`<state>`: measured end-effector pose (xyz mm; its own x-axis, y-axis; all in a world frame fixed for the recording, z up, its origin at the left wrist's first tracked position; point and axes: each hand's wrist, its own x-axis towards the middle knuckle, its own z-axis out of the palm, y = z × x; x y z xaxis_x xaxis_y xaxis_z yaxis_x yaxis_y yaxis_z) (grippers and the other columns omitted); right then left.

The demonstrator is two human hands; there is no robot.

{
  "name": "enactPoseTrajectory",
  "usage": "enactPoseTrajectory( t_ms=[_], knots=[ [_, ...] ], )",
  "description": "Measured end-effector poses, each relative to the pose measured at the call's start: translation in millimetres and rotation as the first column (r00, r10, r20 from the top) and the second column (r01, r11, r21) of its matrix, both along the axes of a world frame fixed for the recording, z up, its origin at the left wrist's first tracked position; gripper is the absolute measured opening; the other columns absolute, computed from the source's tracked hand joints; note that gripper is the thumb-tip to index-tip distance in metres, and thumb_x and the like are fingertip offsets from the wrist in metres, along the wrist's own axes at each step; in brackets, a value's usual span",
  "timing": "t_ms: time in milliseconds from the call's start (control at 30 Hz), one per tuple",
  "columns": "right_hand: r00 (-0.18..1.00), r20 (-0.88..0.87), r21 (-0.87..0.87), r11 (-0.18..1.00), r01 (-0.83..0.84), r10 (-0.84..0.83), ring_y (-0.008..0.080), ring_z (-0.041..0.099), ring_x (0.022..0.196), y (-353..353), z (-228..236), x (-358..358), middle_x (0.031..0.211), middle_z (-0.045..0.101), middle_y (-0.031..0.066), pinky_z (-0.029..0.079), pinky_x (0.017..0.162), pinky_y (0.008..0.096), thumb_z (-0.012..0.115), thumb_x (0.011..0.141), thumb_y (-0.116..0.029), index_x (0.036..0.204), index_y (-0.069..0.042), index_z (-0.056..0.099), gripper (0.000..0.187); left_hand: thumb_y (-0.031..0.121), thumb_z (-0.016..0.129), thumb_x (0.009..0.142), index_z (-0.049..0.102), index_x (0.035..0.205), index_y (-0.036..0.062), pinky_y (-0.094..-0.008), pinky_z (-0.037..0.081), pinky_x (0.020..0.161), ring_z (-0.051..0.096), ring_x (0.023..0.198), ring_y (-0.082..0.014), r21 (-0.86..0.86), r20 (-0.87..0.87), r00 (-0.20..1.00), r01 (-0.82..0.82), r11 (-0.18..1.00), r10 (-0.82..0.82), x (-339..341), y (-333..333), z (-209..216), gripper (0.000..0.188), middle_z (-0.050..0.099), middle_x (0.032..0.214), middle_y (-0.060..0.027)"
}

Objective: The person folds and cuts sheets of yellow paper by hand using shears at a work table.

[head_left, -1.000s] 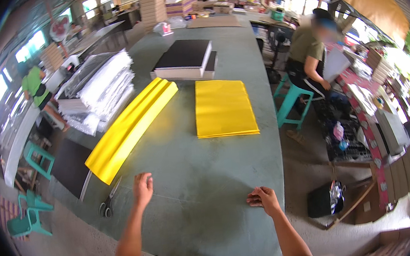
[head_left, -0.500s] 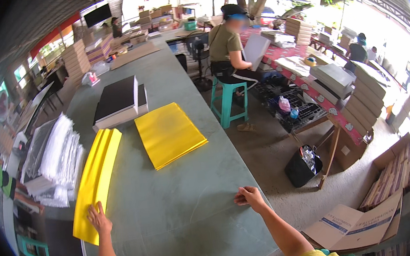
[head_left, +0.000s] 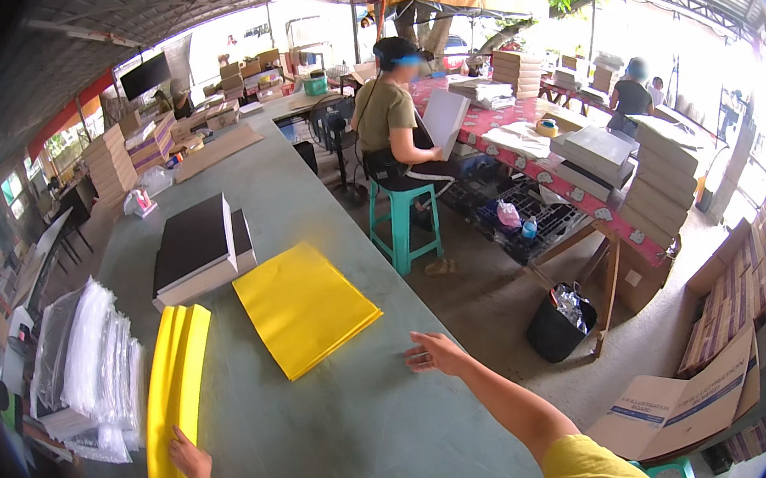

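My left hand (head_left: 188, 459) rests with its fingers on the near end of a long folded yellow sheet (head_left: 176, 402) at the left side of the grey table (head_left: 346, 427). My right hand (head_left: 435, 353) lies flat and open at the table's right edge, holding nothing. Between the hands, a little farther off, lies a flat stack of yellow sheets (head_left: 304, 305). Behind it sits a pile of black-covered books (head_left: 197, 248).
Clear plastic sleeves (head_left: 90, 359) are heaped at the left edge. A person in an olive shirt (head_left: 395, 127) sits on a teal stool (head_left: 403, 223) to the right. Cardboard boxes (head_left: 693, 393), a black bin (head_left: 559, 328) and stacked goods crowd the right side.
The view has swung to the right and upward. My left hand has slid onto the near end of the long yellow sheet. My right hand stays at the table's right edge.
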<state>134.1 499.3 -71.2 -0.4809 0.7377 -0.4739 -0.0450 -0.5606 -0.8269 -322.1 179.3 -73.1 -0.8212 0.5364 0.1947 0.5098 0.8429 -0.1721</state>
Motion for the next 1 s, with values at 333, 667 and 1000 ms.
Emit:
enactPoseTrajectory(
  t_ms=[333,667,1000],
  knots=[
    [0.999,0.044,-0.116,0.993,0.012,-0.007,0.0253,0.062,0.071,69.2,2.6,-103.7,0.096,0.055,0.0159,0.055,0.059,0.0372,0.054,0.084,-0.036,0.118,-0.001,0.04,0.051,0.009,0.068,0.06,0.034,0.117,-0.0009,-0.0401,0.044,0.076,0.05,0.093,-0.0342,0.003,0.213,0.976,0.045,0.999,-0.045,8.9,1.6,24.8,0.067,0.05,0.099,-0.0202],
    [1.0,-0.023,-0.025,1.0,-0.001,0.001,0.0208,0.063,0.062,56.4,-8.9,-176.3,0.082,0.061,0.012,0.056,0.053,0.0312,0.051,0.086,-0.016,0.102,0.004,0.052,0.025,0.01,0.064,0.065,0.037,0.117,-0.0047,-0.0426,0.045,0.076,0.053,0.089,-0.0363,0.156,0.048,0.986,0.151,0.976,-0.16,-3.0,-18.5,5.3,0.061,0.053,0.097,-0.0221],
    [0.979,0.135,0.009,0.987,-0.158,0.156,0.0172,0.062,0.063,29.3,3.6,-113.4,0.078,0.062,0.008,0.053,0.054,0.0317,0.059,0.081,-0.032,0.094,-0.004,0.055,0.031,0.005,0.059,0.07,0.042,0.111,-0.0044,-0.0458,0.045,0.071,0.056,0.082,-0.0406,0.247,-0.106,0.981,0.182,0.952,-0.16,11.2,-40.5,141.6,0.046,0.057,0.087,-0.0255]
  ],
)
